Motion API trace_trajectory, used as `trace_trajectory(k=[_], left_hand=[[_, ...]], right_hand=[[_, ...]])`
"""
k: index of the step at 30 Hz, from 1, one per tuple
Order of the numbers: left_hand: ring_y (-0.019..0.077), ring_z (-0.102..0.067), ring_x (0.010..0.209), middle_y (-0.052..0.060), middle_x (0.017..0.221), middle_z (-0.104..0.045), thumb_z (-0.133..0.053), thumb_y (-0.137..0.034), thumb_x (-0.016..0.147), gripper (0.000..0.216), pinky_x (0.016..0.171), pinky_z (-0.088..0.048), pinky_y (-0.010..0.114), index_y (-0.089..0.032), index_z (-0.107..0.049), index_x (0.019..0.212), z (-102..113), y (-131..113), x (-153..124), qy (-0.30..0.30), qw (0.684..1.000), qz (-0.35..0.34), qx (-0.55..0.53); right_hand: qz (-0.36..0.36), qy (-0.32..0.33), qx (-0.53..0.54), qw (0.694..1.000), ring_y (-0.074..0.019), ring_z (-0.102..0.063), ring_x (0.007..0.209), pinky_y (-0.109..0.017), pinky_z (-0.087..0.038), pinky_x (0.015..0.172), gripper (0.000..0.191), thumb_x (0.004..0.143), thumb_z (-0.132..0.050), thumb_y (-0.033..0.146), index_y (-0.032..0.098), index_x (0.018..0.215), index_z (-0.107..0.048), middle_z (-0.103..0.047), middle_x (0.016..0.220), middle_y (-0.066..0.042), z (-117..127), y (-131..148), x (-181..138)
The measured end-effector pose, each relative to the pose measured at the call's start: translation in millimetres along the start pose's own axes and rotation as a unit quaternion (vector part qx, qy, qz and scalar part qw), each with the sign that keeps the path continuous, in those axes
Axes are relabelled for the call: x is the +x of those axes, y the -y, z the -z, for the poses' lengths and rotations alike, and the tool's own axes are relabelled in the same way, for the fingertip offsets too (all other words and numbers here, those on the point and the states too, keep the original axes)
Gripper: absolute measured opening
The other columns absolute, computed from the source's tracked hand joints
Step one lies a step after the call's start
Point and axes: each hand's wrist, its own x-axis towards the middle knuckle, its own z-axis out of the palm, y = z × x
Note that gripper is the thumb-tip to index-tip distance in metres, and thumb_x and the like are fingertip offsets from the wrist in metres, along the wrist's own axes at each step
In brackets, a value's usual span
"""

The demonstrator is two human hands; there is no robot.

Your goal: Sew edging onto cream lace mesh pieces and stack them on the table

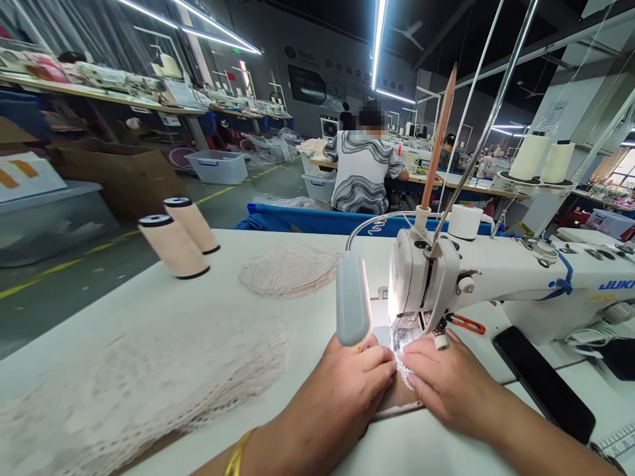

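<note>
- Gold-coloured, smooth bangle point(238, 455) right up close, circling the left wrist!
- Below it runs a smooth white tabletop point(307, 324), bearing a broad heap of pale cream, hole-edged lace point(149, 383) and, farther back, a rounded stack of cream lace point(288, 271).
- Two peach thread cones with black ends point(173, 244) stand together by the far left edge.
- Out across the grey floor with its yellow line point(54, 268), a seated person in a black-and-white wavy-patterned top point(364, 172) has their back to us (busy room, this one), under a long white tube light point(379, 39).
- On the right, a white metal JUKI sewing machine point(496, 268), with a flat black phone point(546, 383) nearby.
- Centre stage: a narrow white lace strip point(407, 378), bumpy-edged, brightly lit at the machine's needle end, mostly covered by fingers.
- Left hand point(350, 377): fingers curled and bunched at its left side; whether they pinch it, I can't tell.
- Right hand point(454, 383): fingers reaching over its right side, touching; any grip is hidden.
</note>
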Motion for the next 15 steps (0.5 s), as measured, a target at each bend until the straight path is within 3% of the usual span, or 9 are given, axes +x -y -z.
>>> trace_trajectory(k=[5,15], left_hand=[[0.024,-0.066,0.078,0.004,0.086,-0.078,-0.049,-0.003,0.1,0.031,0.074,-0.044,0.04,-0.02,-0.075,0.097,-1.7,4.3,3.0,-0.027,1.0,-0.006,-0.009],[0.0262,-0.068,0.086,0.005,0.094,-0.078,-0.043,-0.013,0.108,0.036,0.081,-0.046,0.043,-0.022,-0.075,0.095,-6.2,11.7,-0.8,0.021,0.998,0.056,-0.021]], right_hand=[[-0.012,-0.017,-0.026,0.999,-0.0271,-0.063,0.093,-0.041,-0.05,0.084,0.012,0.102,-0.06,0.014,0.022,0.102,-0.068,-0.079,0.119,-0.006,0.8,-2.1,1.6],[-0.048,0.002,-0.038,0.998,-0.0305,-0.069,0.109,-0.042,-0.057,0.093,0.024,0.104,-0.058,0.015,0.02,0.121,-0.074,-0.078,0.13,-0.009,4.5,-2.7,8.2]])
